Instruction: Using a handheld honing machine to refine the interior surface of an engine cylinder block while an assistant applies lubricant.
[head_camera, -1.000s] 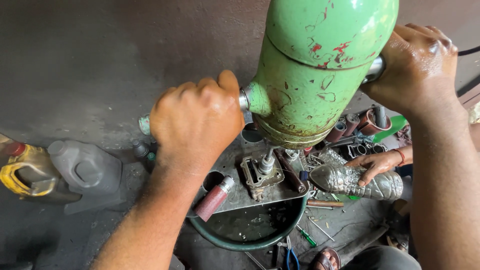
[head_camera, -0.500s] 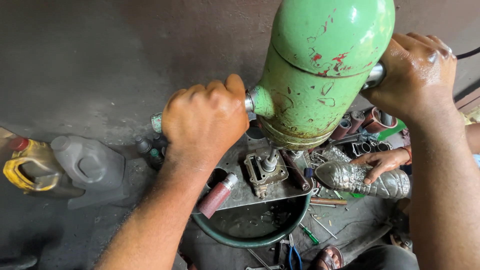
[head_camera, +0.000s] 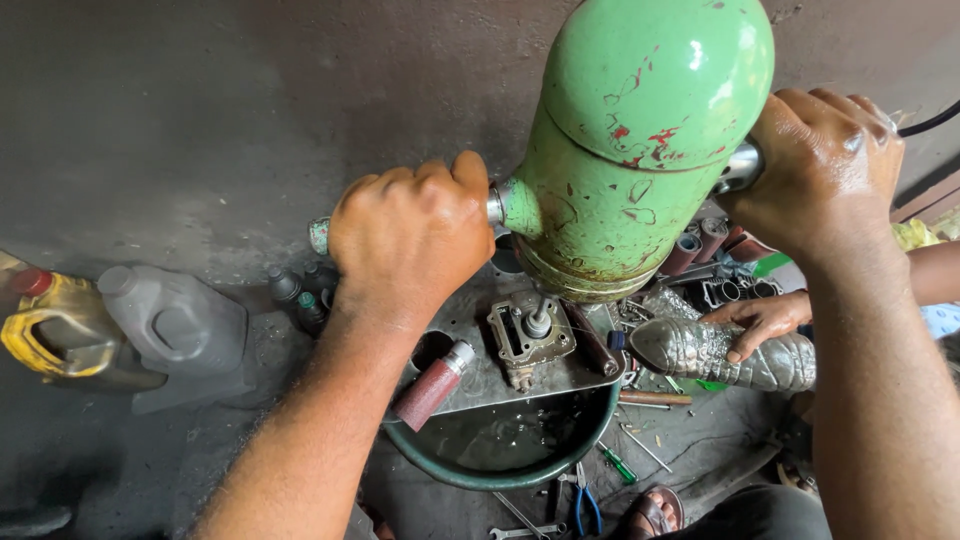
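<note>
L hand is a tight fist round the left side handle of the big green drill; only the handle's greenish end tip pokes out past the knuckles. R hand is clamped the same way on the right handle, a bit of shiny metal showing between palm and drill body. Both hands full, no slack in either grip.

Drill hangs nose-down w/ chipped paint and rust specks. Its bit drops onto a small metal pump-like block, which sits on a flat steel plate. The plate lies across a green basin holding dark liquid; the basin's near rim is open, the far part covered by the plate. A red-brown cylinder w/ silver cap lies on the plate's left edge, partly over the rim, just beside the L forearm.

Right of the block another person's hand rests on a crumpled clear plastic bottle, close under the R wrist, so that side is tight. Pipes and metal bits crowd behind it.

Left side has more room: bare dark floor, then a grey jug and a yellow jug touching, well apart from the basin. Small dark bottles stand near the L wrist. Near the basin's front edge: pliers, screwdriver, a sandalled foot.
</note>
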